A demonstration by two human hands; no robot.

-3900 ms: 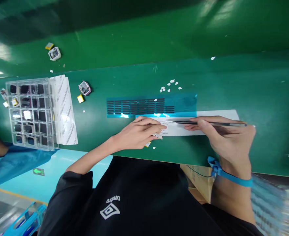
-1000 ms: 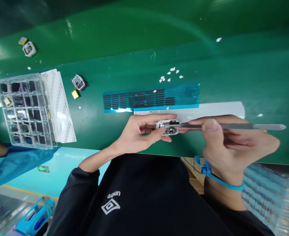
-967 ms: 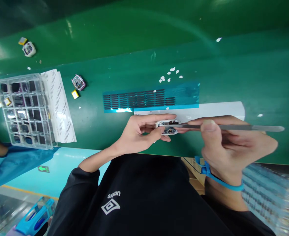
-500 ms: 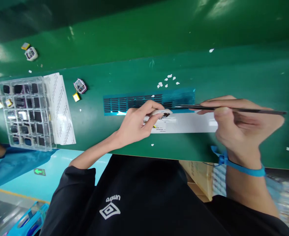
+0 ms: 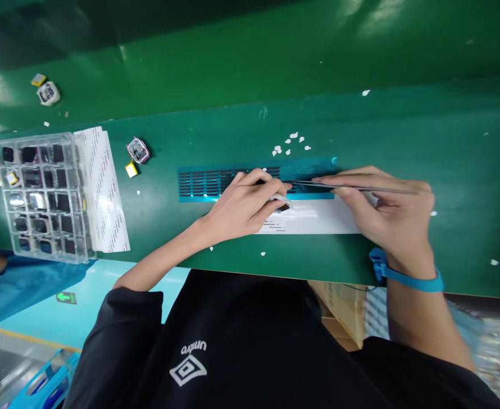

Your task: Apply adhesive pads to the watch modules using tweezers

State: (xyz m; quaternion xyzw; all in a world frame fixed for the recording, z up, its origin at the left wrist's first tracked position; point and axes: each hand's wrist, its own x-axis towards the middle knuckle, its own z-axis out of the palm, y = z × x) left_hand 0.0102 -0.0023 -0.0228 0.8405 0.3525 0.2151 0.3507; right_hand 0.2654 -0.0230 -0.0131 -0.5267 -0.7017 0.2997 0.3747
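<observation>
- We've got our left hand (image 5: 247, 205) pinching the white casing (image 5: 280, 199) at its fingertips
- Our right hand (image 5: 390, 213) grips the tweezers (image 5: 307, 183), tips reaching the left fingertips, over the blue sheet (image 5: 201, 183)
- Below our hands, we see white paper (image 5: 322, 220) on the green surface (image 5: 190, 136)
- Well left of our left hand sits the clear tray (image 5: 87, 227)
</observation>
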